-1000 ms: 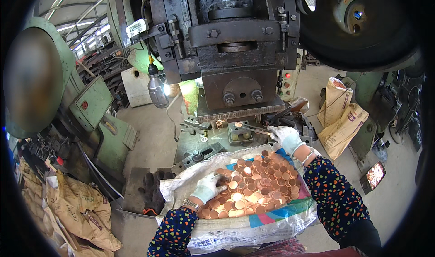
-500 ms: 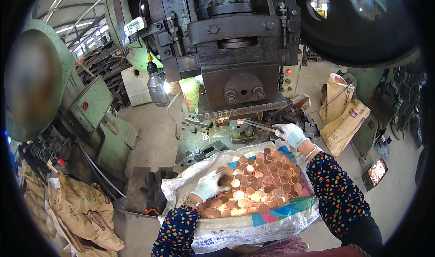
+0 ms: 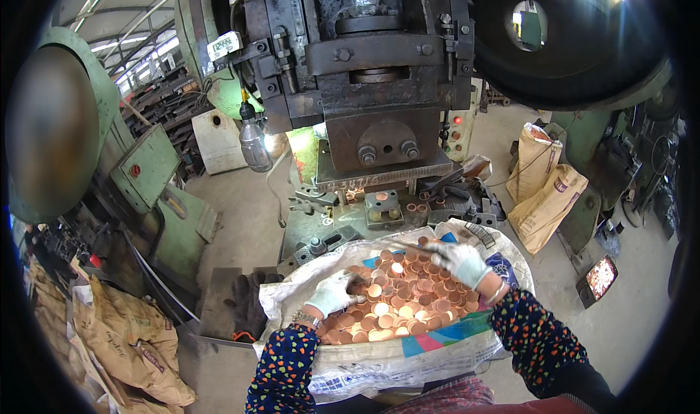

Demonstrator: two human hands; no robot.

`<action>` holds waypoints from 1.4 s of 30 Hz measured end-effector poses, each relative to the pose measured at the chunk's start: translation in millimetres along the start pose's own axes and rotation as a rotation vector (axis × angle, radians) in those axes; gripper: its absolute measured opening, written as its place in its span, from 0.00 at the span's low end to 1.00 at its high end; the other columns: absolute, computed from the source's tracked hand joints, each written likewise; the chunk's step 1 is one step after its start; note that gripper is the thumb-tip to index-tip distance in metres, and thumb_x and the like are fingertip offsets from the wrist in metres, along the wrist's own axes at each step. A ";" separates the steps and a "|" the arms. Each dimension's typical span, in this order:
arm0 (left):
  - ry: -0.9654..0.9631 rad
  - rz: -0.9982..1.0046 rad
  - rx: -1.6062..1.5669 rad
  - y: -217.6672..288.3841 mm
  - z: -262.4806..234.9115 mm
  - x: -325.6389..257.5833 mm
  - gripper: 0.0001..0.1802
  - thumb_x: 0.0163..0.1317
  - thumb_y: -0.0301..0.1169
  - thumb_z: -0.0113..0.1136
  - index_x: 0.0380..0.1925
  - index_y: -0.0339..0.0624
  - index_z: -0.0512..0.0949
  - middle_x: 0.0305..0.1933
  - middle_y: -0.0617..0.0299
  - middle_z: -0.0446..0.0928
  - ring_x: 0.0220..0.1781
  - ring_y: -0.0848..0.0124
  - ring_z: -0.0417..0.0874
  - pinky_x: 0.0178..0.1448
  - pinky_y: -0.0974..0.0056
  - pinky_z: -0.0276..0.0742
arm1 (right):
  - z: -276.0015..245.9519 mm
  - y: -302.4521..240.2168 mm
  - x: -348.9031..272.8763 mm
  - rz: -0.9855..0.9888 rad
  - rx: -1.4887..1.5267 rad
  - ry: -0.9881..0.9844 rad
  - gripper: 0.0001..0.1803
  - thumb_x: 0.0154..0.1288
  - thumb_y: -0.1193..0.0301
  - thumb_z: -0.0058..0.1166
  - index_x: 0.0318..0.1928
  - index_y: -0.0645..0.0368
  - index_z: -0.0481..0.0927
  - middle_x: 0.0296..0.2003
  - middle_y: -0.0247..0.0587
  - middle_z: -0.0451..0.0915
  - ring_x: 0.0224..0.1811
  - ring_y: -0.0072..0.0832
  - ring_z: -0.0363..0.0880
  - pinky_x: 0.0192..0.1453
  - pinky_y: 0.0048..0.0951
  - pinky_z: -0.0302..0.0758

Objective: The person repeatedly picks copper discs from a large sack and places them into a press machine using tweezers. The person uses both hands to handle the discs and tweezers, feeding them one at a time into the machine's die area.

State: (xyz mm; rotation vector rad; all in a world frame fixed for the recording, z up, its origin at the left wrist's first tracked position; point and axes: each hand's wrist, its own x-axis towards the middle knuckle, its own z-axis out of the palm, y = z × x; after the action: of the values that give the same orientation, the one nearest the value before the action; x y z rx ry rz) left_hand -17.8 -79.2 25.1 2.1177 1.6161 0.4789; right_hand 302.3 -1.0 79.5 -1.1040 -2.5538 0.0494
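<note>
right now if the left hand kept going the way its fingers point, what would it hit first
The left hand points right and slightly up, low over the heap. It would most likely meet the copper discs piled in the open white sack first, though depth is hard to judge.

We got a mostly dim shop scene with heavy fisheye bending and black vignette at the rim. A work lamp [image 3: 254, 142] threw warm glare onto the copper discs [image 3: 397, 304]. Skylights blew out top right; the green flywheel [image 3: 51, 129] was blurred.
</note>
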 end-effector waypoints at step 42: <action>0.141 0.053 0.059 -17.1 12.4 3.0 0.30 0.52 0.47 0.66 0.53 0.46 0.74 0.50 0.54 0.76 0.50 0.59 0.77 0.57 0.60 0.72 | 2.7 -42.3 -48.8 0.158 0.629 -0.098 0.18 0.67 0.65 0.50 0.54 0.56 0.77 0.36 0.47 0.82 0.35 0.34 0.82 0.43 0.30 0.74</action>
State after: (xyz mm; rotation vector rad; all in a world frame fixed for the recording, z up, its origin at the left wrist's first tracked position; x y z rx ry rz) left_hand -24.5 -74.0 5.6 2.2194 1.6722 0.6173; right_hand 302.6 -64.8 69.2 -1.0478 -2.2598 0.8950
